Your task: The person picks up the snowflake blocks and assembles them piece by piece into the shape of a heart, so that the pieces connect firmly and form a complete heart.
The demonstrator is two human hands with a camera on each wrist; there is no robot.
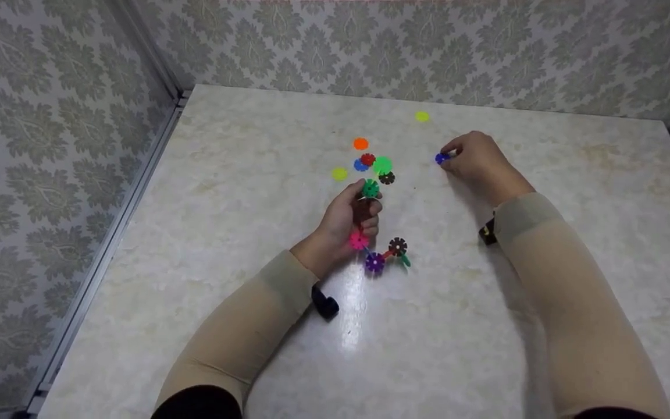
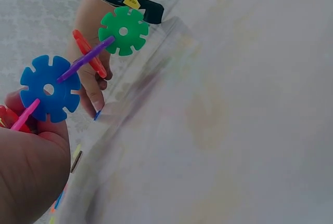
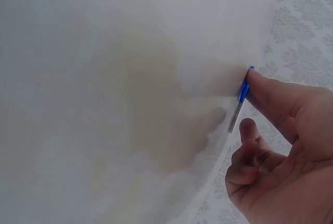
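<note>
In the head view my left hand (image 1: 335, 221) grips a chain of slotted plastic discs linked edge to edge. A green disc (image 1: 371, 188) shows above its fingers, and a pink disc (image 1: 359, 240), a purple disc (image 1: 375, 263) and a dark brown disc (image 1: 398, 246) hang out below. The left wrist view shows the chain's blue disc (image 2: 50, 89) near the fingers and a green disc (image 2: 123, 30) at the far end. Farther right, my right hand (image 1: 477, 160) pinches a loose dark blue disc (image 1: 441, 158) at the tabletop.
Loose discs lie beyond my left hand: orange (image 1: 360, 143), red (image 1: 368, 159), blue (image 1: 360, 165), light green (image 1: 382, 165), dark brown (image 1: 387, 178) and yellow (image 1: 339, 174). Another yellow disc (image 1: 422, 116) lies near the back edge. Patterned wall panels border the marbled table (image 1: 242, 145).
</note>
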